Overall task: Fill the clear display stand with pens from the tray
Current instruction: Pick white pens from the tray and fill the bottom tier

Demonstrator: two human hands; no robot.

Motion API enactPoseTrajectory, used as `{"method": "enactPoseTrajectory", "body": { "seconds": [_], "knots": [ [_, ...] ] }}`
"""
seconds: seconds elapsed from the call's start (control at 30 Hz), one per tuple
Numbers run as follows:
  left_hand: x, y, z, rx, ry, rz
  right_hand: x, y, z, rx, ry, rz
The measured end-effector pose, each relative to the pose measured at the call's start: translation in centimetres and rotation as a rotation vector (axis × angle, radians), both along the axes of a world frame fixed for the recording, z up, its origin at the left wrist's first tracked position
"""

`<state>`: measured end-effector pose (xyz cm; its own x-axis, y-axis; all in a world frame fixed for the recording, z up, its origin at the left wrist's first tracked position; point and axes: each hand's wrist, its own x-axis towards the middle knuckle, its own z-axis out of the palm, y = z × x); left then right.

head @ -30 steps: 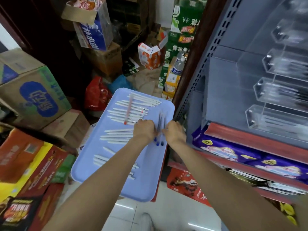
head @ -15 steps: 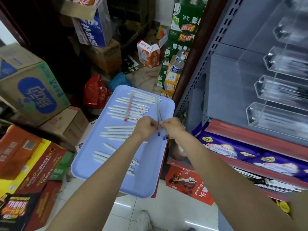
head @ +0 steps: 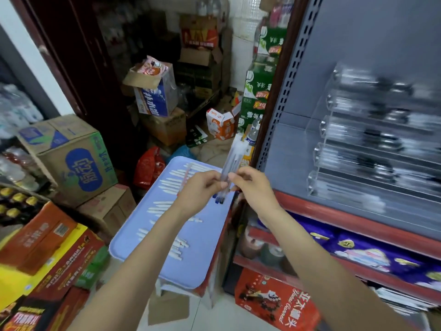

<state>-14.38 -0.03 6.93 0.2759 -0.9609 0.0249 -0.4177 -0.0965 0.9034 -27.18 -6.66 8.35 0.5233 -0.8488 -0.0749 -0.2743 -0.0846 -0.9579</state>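
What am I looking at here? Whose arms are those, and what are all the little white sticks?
There is no machine here. The picture comes from a camera worn on a person's head, looking down, so the two arms reaching out are that person's own. Their left hand and right hand together hold a small bunch of pens with blue ends, lifted above a light blue tray. The little white sticks lying in rows on the tray are more pens. On the right, on a shelf, stands a clear display stand with stepped rows; it looks blurry, but some pens seem to be in it already. All around are cardboard boxes in what looks like a shop's storeroom.
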Motion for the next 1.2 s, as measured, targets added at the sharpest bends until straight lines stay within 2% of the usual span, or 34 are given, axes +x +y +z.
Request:
{"method": "enactPoseTrajectory", "body": {
  "seconds": [0.33, 0.4, 0.5, 0.6, 0.7, 0.87, 1.03, 1.13, 1.2],
  "knots": [
    [-13.9, -3.5, 6.3, -0.129, -0.088, -0.198, -17.4, -3.5, 5.5, -0.051, -0.37, -0.193],
    [-15.8, -4.5, 6.7, -0.164, -0.166, -0.171, -20.1, -4.5, 5.6, -0.061, -0.395, -0.215],
    [-17.7, -5.3, 6.4, -0.198, -0.274, -0.003, -23.4, -6.3, 5.2, -0.054, -0.42, -0.292],
    [-18.5, -5.4, 6.1, -0.208, -0.36, 0.096, -25.5, -7.8, 4.6, -0.074, -0.335, -0.355],
    [-18.8, -5.3, 6.4, -0.209, -0.349, 0.127, -26.0, -8.6, 3.6, -0.124, -0.201, -0.328],
    [-19.0, -5.2, 7.1, -0.199, -0.361, 0.128, -25.4, -9.6, 2.3, -0.481, 0.292, -0.244],
    [-18.5, -5.6, 6.3, -0.139, -0.383, 0.113, -24.6, -9.7, 1.7, -0.656, 0.623, -0.15],
    [-18.3, -5.9, 6.0, -0.118, -0.4, 0.106, -24.3, -10.1, 2.0, -0.62, 0.623, -0.063],
    [-18.3, -6.0, 5.9, -0.117, -0.42, 0.085, -24.4, -10.2, 2.3, -0.534, 0.495, -0.051]
  ]
}}
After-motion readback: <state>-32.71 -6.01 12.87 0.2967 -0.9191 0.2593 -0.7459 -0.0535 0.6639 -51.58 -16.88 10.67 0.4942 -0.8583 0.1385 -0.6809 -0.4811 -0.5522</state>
